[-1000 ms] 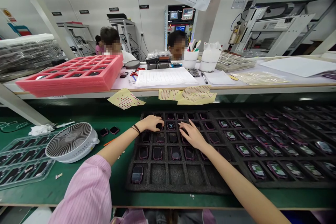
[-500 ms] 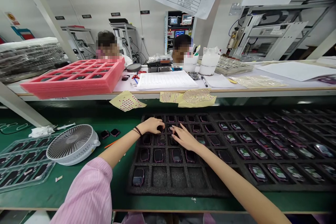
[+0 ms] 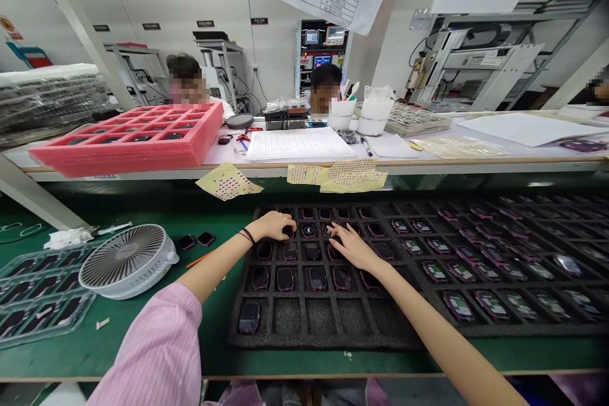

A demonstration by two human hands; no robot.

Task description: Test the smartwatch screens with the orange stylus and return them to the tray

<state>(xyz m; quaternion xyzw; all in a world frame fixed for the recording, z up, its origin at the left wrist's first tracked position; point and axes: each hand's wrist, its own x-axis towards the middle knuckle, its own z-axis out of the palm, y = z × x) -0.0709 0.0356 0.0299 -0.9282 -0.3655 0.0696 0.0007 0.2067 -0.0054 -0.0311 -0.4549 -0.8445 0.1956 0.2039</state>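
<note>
A black foam tray [image 3: 290, 317] holds rows of dark smartwatches without straps, several with purple-edged cases. My left hand [image 3: 275, 226] is curled over a smartwatch [image 3: 287, 230] in the second row from the back, its fingers at the case edge. Just right of it, a smartwatch [image 3: 309, 229] shows a lit dial. My right hand [image 3: 356, 247] reaches in from the right with fingers spread, fingertips touching another smartwatch [image 3: 327, 230] in the same row. Its palm covers part of the pockets below.
A second foam tray of watches [image 3: 459, 306] adjoins on the right. To the left are a grey fan [image 3: 128, 260], two loose watches [image 3: 206, 239] and a clear plastic tray [image 3: 45, 301]. A pink foam tray [image 3: 128, 162] sits on the shelf; two people are beyond it.
My right hand has shifted right by one pocket, uncovering the watch with the lit dial. My left hand stays over the same watch. The view has shifted slightly.
</note>
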